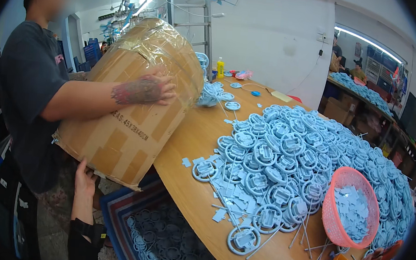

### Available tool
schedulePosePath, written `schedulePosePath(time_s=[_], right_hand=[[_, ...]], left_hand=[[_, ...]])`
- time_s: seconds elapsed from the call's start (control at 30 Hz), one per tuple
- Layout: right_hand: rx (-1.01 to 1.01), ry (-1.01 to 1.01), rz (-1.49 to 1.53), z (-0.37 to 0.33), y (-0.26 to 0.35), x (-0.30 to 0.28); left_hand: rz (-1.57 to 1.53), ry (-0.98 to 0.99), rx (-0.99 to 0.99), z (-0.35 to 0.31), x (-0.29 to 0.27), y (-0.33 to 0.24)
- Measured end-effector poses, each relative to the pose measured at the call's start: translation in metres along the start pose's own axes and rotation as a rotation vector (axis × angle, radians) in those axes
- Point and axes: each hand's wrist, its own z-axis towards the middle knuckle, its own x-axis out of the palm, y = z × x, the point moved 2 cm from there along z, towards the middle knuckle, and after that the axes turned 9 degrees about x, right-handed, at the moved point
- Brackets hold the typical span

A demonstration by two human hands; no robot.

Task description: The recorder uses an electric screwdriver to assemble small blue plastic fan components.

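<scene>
While tilted over the table, the cardboard box [130, 108] rests on the left hand's [85, 176] fingers [82, 164].

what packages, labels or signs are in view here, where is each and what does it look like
Cardboard box: big, brown, taped and film-wrapped, tilted over the table edge; dark print on its side; a co-worker's hand on top, the left hand under its bottom corner.
Bottle: small, yellow, upright at the table's far end.
Cartons: brown, stacked by the far doorway.
No signs or screens that I can make out.
</scene>
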Motion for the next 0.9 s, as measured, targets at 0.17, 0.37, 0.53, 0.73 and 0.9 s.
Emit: schedulePosePath(time_s=[0.17, 0.37, 0.53, 0.73, 0.9], right_hand=[[-0.08, -0.107, 0.053, 0.002, -0.014, -0.003], [-0.181, -0.218, 0.119, 0.009, -0.024, -0.006], [-0.207, -0.133, 0.101, 0.011, -0.022, -0.003], [-0.187, -0.188, 0.141, 0.006, -0.022, -0.012], [-0.216, -0.161, 0.138, 0.005, -0.024, -0.016]], left_hand=[[0.063, -0.032, 0.049, 0.002, 0.012, -0.004], [0.064, 0.045, 0.004, 0.013, 0.008, -0.004], [0.114, 0.07, 0.043, 0.008, 0.038, -0.017], [0.251, 0.122, 0.064, 0.01, 0.069, -0.032], [0.389, 0.131, 0.045, 0.012, 0.095, -0.043]])
